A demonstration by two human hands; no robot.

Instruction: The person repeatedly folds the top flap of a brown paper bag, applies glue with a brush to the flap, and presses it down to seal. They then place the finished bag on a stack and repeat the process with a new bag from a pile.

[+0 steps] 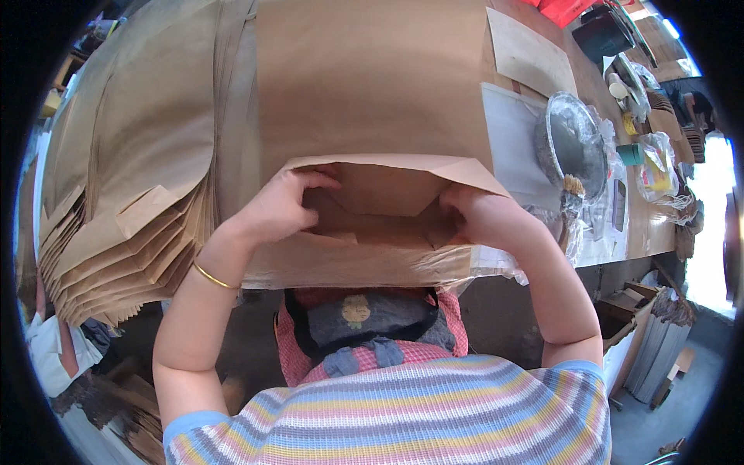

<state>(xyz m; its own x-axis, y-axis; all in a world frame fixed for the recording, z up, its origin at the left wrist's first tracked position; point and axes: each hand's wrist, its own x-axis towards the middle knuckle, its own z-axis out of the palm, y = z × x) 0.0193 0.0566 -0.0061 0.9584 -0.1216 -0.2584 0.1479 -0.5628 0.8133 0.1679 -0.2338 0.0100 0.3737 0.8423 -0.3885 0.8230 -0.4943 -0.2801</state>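
A large brown kraft paper bag (pixel 372 85) lies flat on the table before me, its near end spread into a wide mouth with folded inner corners. My left hand (pixel 291 203) is in the left side of that mouth, thumb and fingers apart against the paper. At the right side, my right hand (pixel 484 217) reaches under the upper paper edge. Its visible fingers are bent but apart, and the rest are hidden by the paper. Both hands touch the bag from inside.
Stacked brown bags with folded ends (pixel 132 248) overlap on the left. To the right are a grey-smeared metal basin (pixel 573 143), a bristle brush (pixel 572 198), a green cup (pixel 630 154) and a plastic bag (pixel 659 170). A cardboard box (pixel 628 310) stands below the table's right side.
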